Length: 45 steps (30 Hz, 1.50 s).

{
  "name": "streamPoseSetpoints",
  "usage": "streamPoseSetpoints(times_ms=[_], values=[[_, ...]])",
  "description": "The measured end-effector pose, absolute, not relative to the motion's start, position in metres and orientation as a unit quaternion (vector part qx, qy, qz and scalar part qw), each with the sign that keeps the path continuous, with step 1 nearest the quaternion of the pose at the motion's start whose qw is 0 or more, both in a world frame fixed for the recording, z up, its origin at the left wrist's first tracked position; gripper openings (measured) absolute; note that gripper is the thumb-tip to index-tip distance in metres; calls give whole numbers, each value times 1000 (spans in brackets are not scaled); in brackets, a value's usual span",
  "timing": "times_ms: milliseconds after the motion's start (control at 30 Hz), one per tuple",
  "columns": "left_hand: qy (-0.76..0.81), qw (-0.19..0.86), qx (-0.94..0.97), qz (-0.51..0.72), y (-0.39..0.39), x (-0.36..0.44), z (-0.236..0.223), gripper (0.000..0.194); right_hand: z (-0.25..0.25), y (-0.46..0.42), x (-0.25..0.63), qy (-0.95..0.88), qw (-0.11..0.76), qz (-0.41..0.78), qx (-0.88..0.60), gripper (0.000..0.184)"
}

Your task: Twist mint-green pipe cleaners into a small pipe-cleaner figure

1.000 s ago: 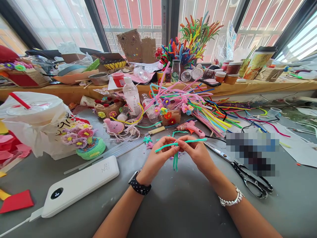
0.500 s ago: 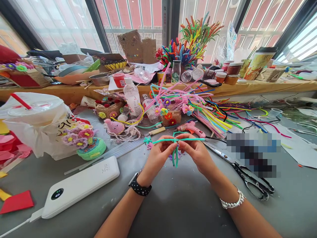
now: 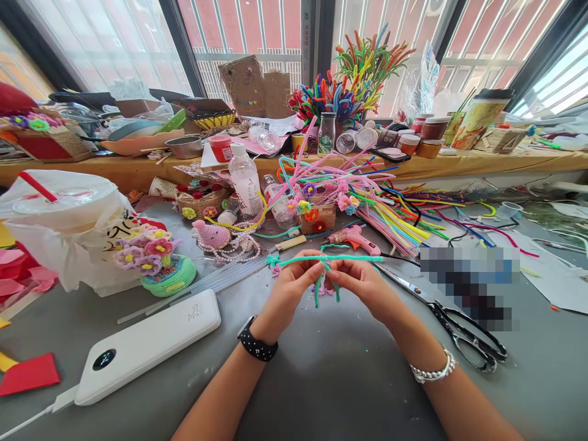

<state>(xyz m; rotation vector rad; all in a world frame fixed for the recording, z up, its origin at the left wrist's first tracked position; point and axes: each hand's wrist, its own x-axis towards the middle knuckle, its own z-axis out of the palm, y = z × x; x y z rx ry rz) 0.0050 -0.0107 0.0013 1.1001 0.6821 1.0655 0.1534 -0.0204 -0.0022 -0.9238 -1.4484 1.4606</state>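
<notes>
Green pipe cleaners [image 3: 353, 258], crossed at the middle, are pinched between my two hands above the grey table. My left hand [image 3: 296, 285] grips them left of the crossing, thumb against fingers. On the other side my right hand [image 3: 361, 282] pinches them close to the crossing. One long strand runs sideways over both hands, and two short ends hang below, spread apart. Just behind my left fingers lies a small green pipe-cleaner flower [image 3: 272, 260]. A pink hot glue gun [image 3: 354, 237] rests beyond my right hand.
Black-handled scissors [image 3: 466, 331] lie right of my right hand. On the left are a white power bank [image 3: 149, 346], a flower pot of pipe cleaners [image 3: 169, 274] and a bagged drink cup [image 3: 68, 208]. Loose pipe cleaners [image 3: 390, 220] pile up behind, before a cluttered ledge [image 3: 427, 165].
The two hanging green ends, close together before, now spread apart below my fingers. The sideways strand has levelled out. Both hands stay in nearly the same place.
</notes>
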Motion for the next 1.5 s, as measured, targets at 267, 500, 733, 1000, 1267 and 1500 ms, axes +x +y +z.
streamPoseSetpoints(times_ms=[267,500,733,1000,1267,1500], values=[[268,701,471,463,-15,6,3,12,-2,-19,150,-567,440,614,-329,20],[305,688,452,478,-15,9,6,17,-1,-19,149,-565,437,605,-351,23],[332,662,442,507,-12,9,3,20,-8,-18,151,-591,414,577,-383,24],[337,673,439,491,-12,8,4,19,-8,-18,151,-583,426,574,-386,24],[362,656,452,484,-12,7,5,24,-2,-19,153,-629,403,531,-400,22],[377,661,501,411,-10,0,10,23,-7,-12,161,-614,397,543,-413,22]])
